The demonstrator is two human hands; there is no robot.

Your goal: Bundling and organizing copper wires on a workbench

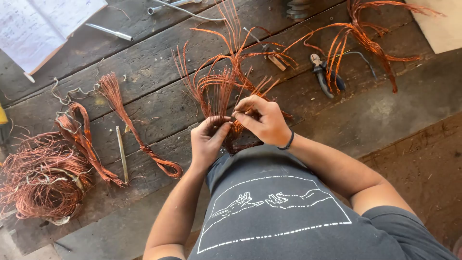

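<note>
Pliers (321,72), open notebook (43,24), tangled copper wire heap (41,175), perhaps a pen (109,32)

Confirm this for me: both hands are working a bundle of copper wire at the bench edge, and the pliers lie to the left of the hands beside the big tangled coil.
Not quite. The pliers lie to the right of and beyond the hands, not by the big tangled coil. The head view shows this. The left hand and right hand do work a bundle of copper wire at the bench edge.
</note>
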